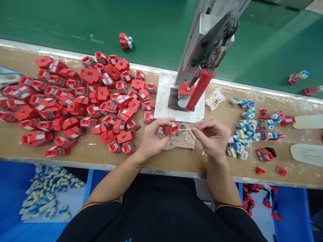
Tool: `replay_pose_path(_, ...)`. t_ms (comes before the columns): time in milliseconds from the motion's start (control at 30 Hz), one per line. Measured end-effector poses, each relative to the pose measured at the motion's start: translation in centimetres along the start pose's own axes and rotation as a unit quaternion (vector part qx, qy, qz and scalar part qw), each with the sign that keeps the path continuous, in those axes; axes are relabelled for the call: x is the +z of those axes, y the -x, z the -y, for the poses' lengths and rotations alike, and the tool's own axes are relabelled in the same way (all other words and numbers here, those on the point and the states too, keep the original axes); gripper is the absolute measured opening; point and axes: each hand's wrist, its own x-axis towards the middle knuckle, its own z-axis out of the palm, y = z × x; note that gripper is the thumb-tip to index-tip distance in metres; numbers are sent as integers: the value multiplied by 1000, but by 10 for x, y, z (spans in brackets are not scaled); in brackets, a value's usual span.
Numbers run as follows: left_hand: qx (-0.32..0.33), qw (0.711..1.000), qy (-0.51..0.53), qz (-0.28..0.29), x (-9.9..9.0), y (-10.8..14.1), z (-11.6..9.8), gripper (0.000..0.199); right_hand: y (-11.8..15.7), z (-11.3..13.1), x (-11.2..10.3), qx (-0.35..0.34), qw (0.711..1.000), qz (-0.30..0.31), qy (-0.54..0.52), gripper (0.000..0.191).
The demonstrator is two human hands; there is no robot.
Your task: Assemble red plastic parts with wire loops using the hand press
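Observation:
Between the fingers and thumb of my left hand (156, 136) is a red and grey toy part (170, 128). My right hand (212, 134) pinches a thin cotton swab (185, 129), whose far end touches or nearly touches the part's right side. Under the hands lie a piece of cardboard (178, 144) and a small clear round dish (185, 127), with more swabs beside it. Just beyond stands a hand press with a red handle (202, 89) on a metal plate (161, 106); another red part (185, 89) sits beneath it.
Many red parts (101, 94) cover the table's left side. White and blue pieces (241, 131) are piled at right, near a swab packet (215, 98). Blue bins (87, 191) sit below the front edge. A green surface (151, 20) runs behind, carrying a few parts.

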Motion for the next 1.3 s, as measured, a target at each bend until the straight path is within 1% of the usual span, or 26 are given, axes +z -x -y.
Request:
replay_pose_path(67,7,1000,0,-1,0,0,0,23,0,0,-3,-9,1000,2,0,16)
replay_pose_path(167,3,1000,0,-2,0,0,0,22,-3,-2,-10,-31,999,-12,-8,19)
replay_pose_path(233,0,1000,2,-4,0,-1,0,21,-6,-5,-16,-50,999,4,6,18)
replay_pose_path(300,7,1000,9,-8,0,-2,-1,21,-9,-8,-20,-58,995,63,59,13)
replay_pose_path(367,9,1000,18,-12,0,-3,-2,22,-12,-12,-23,-61,981,142,118,7)
replay_pose_path(400,6,1000,22,-17,0,-3,-2,24,-12,-14,-25,-66,973,176,134,3)
replay_pose_path(433,1,999,26,-22,0,-3,-1,26,-13,-15,-29,-73,969,194,138,4)
replay_pose_path(467,-5,999,31,-28,0,-4,-1,29,-14,-16,-34,-84,970,187,133,7)
replay_pose_path(500,-9,999,38,-33,-1,-4,0,31,-16,-16,-40,-99,975,152,128,10)
replay_pose_path(567,-8,998,52,-40,-3,-5,2,36,-22,-14,-53,-140,979,33,147,14)
replay_pose_path(600,-4,998,54,-40,-5,-6,2,38,-27,-11,-58,-162,970,-25,177,19)
replay_pose_path(633,2,998,50,-40,-8,-8,1,39,-33,-8,-61,-182,957,-61,219,25)
replay_pose_path(667,9,999,37,-37,-11,-10,-1,39,-40,-5,-61,-196,942,-70,263,31)
replay_pose_path(700,16,999,16,-30,-15,-13,-5,38,-48,-2,-58,-202,930,-57,301,36)
replay_pose_path(733,23,1000,-14,-16,-19,-18,-9,37,-57,0,-53,-203,924,-31,324,36)
replay_pose_path(767,32,998,-49,3,-22,-24,-15,36,-66,1,-46,-199,923,-1,330,33)
replay_pose_path(833,63,989,-126,52,-28,-42,-26,37,-85,1,-30,-183,932,53,307,25)
replay_pose_path(933,126,960,-216,129,-29,-77,-36,44,-106,-3,-18,-162,946,93,263,16)
replay_pose_path(1000,159,939,-240,190,-27,-102,-35,47,-112,-5,-20,-164,945,110,260,14)
replay_pose_path(1067,182,916,-252,252,-24,-123,-29,49,-112,-1,-26,-185,936,120,273,19)
replay_pose_path(1100,188,908,-254,274,-23,-131,-25,49,-112,5,-28,-210,930,119,278,24)
replay_pose_path(1133,192,903,-254,288,-22,-136,-21,48,-111,13,-29,-249,922,107,276,30)
replay_pose_path(1167,195,901,-250,295,-21,-140,-18,47,-112,23,-28,-298,913,80,266,36)
replay_pose_path(1233,202,905,-234,293,-21,-143,-14,44,-121,48,-23,-389,897,1,211,46)
replay_pose_path(1267,204,908,-227,288,-22,-142,-13,44,-130,60,-20,-407,895,-38,177,48)
replay_pose_path(1300,206,909,-223,285,-23,-142,-13,45,-142,71,-17,-395,905,-58,145,48)
